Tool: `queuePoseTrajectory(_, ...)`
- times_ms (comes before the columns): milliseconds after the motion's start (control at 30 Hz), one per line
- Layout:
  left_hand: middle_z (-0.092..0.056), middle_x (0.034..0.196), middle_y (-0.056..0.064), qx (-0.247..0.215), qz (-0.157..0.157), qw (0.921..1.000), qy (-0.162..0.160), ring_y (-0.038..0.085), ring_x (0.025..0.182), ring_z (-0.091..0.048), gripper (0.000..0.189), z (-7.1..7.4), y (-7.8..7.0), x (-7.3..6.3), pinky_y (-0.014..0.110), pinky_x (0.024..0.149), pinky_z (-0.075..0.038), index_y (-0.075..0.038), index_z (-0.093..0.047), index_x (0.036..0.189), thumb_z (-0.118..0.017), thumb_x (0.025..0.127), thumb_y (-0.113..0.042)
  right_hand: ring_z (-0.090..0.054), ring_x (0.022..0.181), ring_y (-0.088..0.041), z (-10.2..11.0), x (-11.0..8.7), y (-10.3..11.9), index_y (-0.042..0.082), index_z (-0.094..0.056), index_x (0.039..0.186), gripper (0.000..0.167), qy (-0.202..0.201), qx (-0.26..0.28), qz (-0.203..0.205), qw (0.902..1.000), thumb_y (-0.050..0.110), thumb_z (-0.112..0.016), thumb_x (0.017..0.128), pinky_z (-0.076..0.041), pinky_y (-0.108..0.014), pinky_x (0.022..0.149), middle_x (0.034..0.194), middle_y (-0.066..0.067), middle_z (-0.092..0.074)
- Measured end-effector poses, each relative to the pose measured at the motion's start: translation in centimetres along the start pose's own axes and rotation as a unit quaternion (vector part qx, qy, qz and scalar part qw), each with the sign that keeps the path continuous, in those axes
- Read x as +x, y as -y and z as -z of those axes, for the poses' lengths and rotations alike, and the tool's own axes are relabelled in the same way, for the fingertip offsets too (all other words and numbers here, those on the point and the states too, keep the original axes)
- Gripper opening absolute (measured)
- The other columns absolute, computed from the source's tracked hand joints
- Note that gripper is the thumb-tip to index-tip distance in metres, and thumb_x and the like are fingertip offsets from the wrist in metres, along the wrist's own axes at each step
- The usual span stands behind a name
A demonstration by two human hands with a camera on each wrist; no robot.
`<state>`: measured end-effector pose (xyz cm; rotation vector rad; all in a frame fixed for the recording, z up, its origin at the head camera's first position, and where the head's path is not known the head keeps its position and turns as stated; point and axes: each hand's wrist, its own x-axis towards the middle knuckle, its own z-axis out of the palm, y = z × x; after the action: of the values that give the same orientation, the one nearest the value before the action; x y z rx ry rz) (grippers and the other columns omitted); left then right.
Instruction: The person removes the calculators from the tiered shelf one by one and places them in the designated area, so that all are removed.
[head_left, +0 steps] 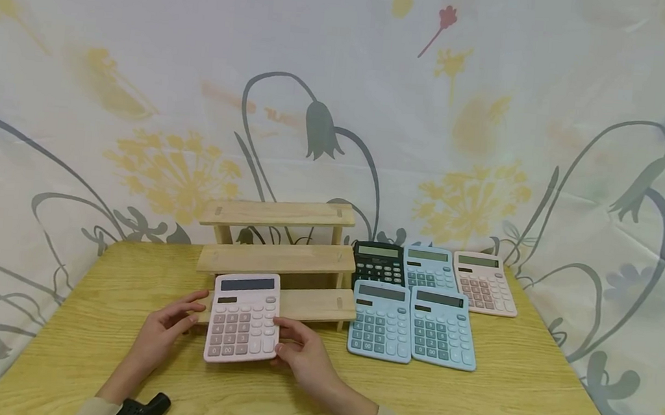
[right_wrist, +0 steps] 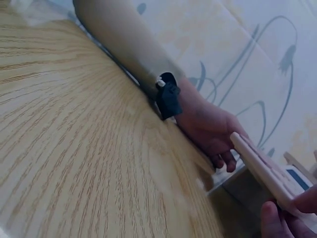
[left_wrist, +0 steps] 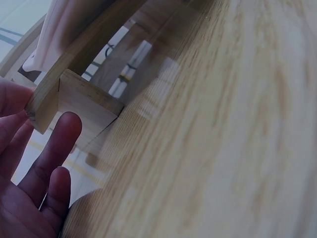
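My right hand [head_left: 311,362] pinches the right edge of a pink calculator [head_left: 243,331], thumb in front and fingers along its side. The calculator leans back in front of the wooden shelf's lowest step [head_left: 313,304], its dark display at the top. In the right wrist view the calculator [right_wrist: 265,171] is seen edge-on, with the right fingers [right_wrist: 272,220] at its side. My left hand [head_left: 161,334] is at the left end of the lowest step, fingers loosely bent. One left finger [left_wrist: 15,96] meets the board's end in the left wrist view.
Right of the three-step shelf lie a black calculator [head_left: 379,263], several blue calculators [head_left: 379,322] and another pink one [head_left: 485,284], in two rows on the wooden table [head_left: 517,391]. A flower-patterned cloth [head_left: 345,52] hangs behind. The shelf's upper boards [head_left: 279,213] stand behind the held calculator.
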<state>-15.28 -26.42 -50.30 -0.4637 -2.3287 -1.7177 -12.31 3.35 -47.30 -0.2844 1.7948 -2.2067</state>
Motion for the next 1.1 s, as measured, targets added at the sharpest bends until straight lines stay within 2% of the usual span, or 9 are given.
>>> queuePoseTrajectory(133, -0.06, 0.136, -0.004, -0.005, -0.008, 1.0, -0.001, -0.003, 0.115, -0.058, 0.018, -0.1, 0.0, -0.1, 0.019, 0.072, -0.05, 0.006, -0.068, 0.113, -0.057, 0.099, 0.0, -0.065, 0.092, -0.02, 0.2, -0.2, 0.1, -0.007, -0.053, 0.136, 0.044, 0.0, 0.004, -0.001, 1.0, -0.013, -0.054, 0.092, -0.057, -0.033, 0.075, 0.114, -0.017, -0.061)
queuePoseTrajectory(367, -0.061, 0.136, -0.006, -0.024, -0.019, 0.9995, 0.003, 0.0, 0.108, -0.062, 0.018, -0.1, 0.1, -0.2, 0.02, 0.071, -0.051, 0.01, -0.066, 0.112, -0.056, 0.099, 0.003, -0.065, 0.093, -0.021, 0.6, -0.5, 0.2, -0.007, -0.053, 0.136, 0.045, -0.004, -0.001, -0.01, 0.9999, -0.014, -0.052, 0.092, -0.057, -0.041, 0.079, 0.115, -0.017, -0.061)
queuePoseTrajectory(567, -0.06, 0.136, -0.007, -0.035, -0.021, 0.9992, 0.006, 0.002, 0.103, -0.064, 0.018, -0.1, 0.1, -0.1, 0.022, 0.073, -0.054, 0.012, -0.065, 0.112, -0.055, 0.099, 0.004, -0.064, 0.093, -0.021, 1.2, -0.7, 0.1, -0.006, -0.053, 0.137, 0.046, -0.005, -0.007, -0.011, 0.9999, -0.014, -0.052, 0.091, -0.057, -0.04, 0.079, 0.117, -0.017, -0.06)
queuePoseTrajectory(867, -0.06, 0.136, -0.007, -0.076, -0.023, 0.9967, 0.017, 0.006, 0.101, -0.066, 0.019, 0.0, 0.2, -0.1, 0.029, 0.073, -0.057, 0.016, -0.062, 0.113, -0.054, 0.099, 0.007, -0.064, 0.096, -0.021, 2.5, -1.0, -0.1, -0.005, -0.051, 0.139, 0.048, -0.001, -0.012, -0.015, 0.9998, -0.013, -0.051, 0.092, -0.057, -0.038, 0.08, 0.12, -0.018, -0.059)
queuePoseTrajectory(1100, -0.059, 0.136, -0.008, -0.066, -0.017, 0.9975, 0.017, 0.007, 0.101, -0.065, 0.019, 0.0, 0.2, 0.0, 0.029, 0.073, -0.057, 0.014, -0.064, 0.113, -0.055, 0.099, 0.005, -0.064, 0.098, -0.022, 4.0, -1.4, 0.4, -0.003, -0.051, 0.14, 0.048, 0.002, -0.035, -0.018, 0.9992, -0.011, -0.05, 0.093, -0.056, -0.037, 0.082, 0.122, -0.019, -0.057)
